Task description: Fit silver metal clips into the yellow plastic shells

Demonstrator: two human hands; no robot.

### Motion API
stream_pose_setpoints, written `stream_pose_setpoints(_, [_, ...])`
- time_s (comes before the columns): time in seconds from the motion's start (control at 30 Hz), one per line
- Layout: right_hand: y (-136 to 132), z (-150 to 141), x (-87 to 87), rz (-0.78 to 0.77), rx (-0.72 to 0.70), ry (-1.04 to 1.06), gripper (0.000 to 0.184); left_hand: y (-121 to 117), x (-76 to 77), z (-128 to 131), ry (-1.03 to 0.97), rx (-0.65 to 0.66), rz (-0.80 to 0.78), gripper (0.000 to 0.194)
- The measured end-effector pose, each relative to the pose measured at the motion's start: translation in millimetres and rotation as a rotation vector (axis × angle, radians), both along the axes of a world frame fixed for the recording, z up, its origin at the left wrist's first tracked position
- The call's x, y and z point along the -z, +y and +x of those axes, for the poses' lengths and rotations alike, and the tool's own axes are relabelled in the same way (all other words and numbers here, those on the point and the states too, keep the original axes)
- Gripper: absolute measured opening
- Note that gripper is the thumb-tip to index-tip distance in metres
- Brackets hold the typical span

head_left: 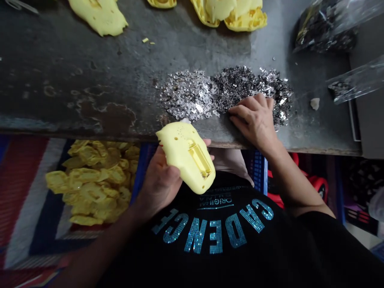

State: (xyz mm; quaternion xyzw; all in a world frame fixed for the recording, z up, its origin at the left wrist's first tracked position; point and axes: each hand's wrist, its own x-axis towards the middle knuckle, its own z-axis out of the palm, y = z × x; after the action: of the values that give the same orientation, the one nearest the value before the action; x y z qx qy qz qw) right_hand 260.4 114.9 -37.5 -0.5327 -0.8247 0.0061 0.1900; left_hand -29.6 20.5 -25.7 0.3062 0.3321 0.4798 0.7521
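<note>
My left hand (162, 180) is closed around the edge of a yellow plastic toy housing (183, 150), held just off the table's front edge. The housing shows its smooth outer side, with a rectangular battery compartment (199, 161) and small round holes. At the table, my right hand (255, 120) reaches down to the metal parts with thumb and fingers drawn together. Whatever sits between those fingertips is too small to make out. Flat silver metal pieces (186, 94) lie left of that hand, small dark metal parts (235, 84) just beyond it, and more shiny pieces (281, 94) to its right.
Yellow shells (99, 16) and stacked yellow housings (228, 14) lie along the table's far side. Clear bags of metal parts (327, 28) stand at the right. Below the worn metal table (60, 88), many yellow shells (96, 180) are heaped at the left.
</note>
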Motion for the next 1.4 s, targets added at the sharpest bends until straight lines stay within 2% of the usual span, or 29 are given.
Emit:
stream_pose_setpoints(0.1, [3, -9, 1.5, 0.001, -0.007, -0.038, 0.014, 1, -1.4, 1, -0.003, 0.008, 0.002, 0.067])
stream_pose_setpoints(0.2, [-3, -6, -0.8, 0.009, -0.014, -0.079, 0.016, 1, -0.6, 2, -0.012, 0.005, -0.013, 0.063])
stream_pose_setpoints(0.37, [-17, 2, -14.7, -0.028, 0.086, -0.061, 0.015, 2, 5.6, 3, -0.072, 0.091, -0.063, 0.063])
stream_pose_setpoints(0.47, [-30, -9, -30.8, -0.115, 0.012, 0.236, 0.010, 3, 10.1, 7, -0.129, 0.194, -0.127, 0.067])
stream_pose_setpoints(0.6, [-53, -34, -47.9, -0.380, -0.170, 0.791, 0.019, 2, 7.5, 15, -0.098, 0.263, -0.184, 0.082])
stream_pose_setpoints(0.67, [-62, -43, -48.9, -0.400, -0.200, 0.907, 0.016, 0, 1.8, 19, -0.072, 0.260, -0.182, 0.079])
stream_pose_setpoints(0.77, [-67, -46, -44.4, -0.310, -0.224, 0.904, 0.011, -5, -7.4, 21, -0.021, 0.231, -0.171, 0.076])
stream_pose_setpoints(0.87, [-70, -41, -42.1, -0.291, -0.230, 0.866, 0.014, -12, -13.4, 22, 0.015, 0.195, -0.172, 0.073])
stream_pose_setpoints(1.0, [-76, -36, -47.6, -0.280, -0.235, 0.844, 0.019, -19, -16.1, 24, 0.066, 0.165, -0.186, 0.072])
stream_pose_setpoints(1.17, [-86, -38, -52.0, -0.252, -0.255, 0.870, 0.008, -24, -15.3, 28, 0.090, 0.131, -0.241, 0.075])
stream_pose_setpoints(1.4, [-90, -35, -50.6, -0.153, -0.253, 0.786, 0.011, -22, -13.2, 36, 0.039, 0.228, -0.141, 0.074])
